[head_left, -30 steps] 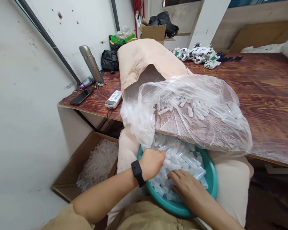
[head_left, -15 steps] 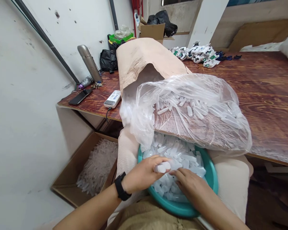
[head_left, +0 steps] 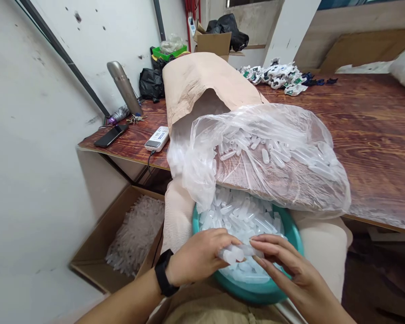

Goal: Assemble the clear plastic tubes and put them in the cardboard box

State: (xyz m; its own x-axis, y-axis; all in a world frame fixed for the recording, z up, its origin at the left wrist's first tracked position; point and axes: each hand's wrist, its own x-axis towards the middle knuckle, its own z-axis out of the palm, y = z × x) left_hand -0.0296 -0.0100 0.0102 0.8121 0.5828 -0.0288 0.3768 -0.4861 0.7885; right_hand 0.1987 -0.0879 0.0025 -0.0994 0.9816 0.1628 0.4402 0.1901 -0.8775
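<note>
Over the teal basin [head_left: 295, 238] on my lap, my left hand [head_left: 202, 252] is closed around a few translucent white plastic tubes [head_left: 232, 255], their rounded ends facing me. My right hand [head_left: 283, 261] grips the far end of a tube between thumb and fingertips, close beside the left. Many loose tubes of the same kind [head_left: 246, 216] fill the basin below both hands. Above the basin's back rim, a clear plastic bag [head_left: 263, 184] holding more tubes lies across the table edge.
A brown paper sack [head_left: 202, 72] lies behind the bag. At the left, a cardboard box [head_left: 91, 261] of small clear pieces stands on the floor. A phone [head_left: 111, 136], a white device [head_left: 157, 138] and a steel flask [head_left: 124, 87] rest on the wooden table [head_left: 378, 148].
My left hand has lowered slightly with the tubes. My right hand has come up from the basin's contents, its fingers now at the end of a held tube.
</note>
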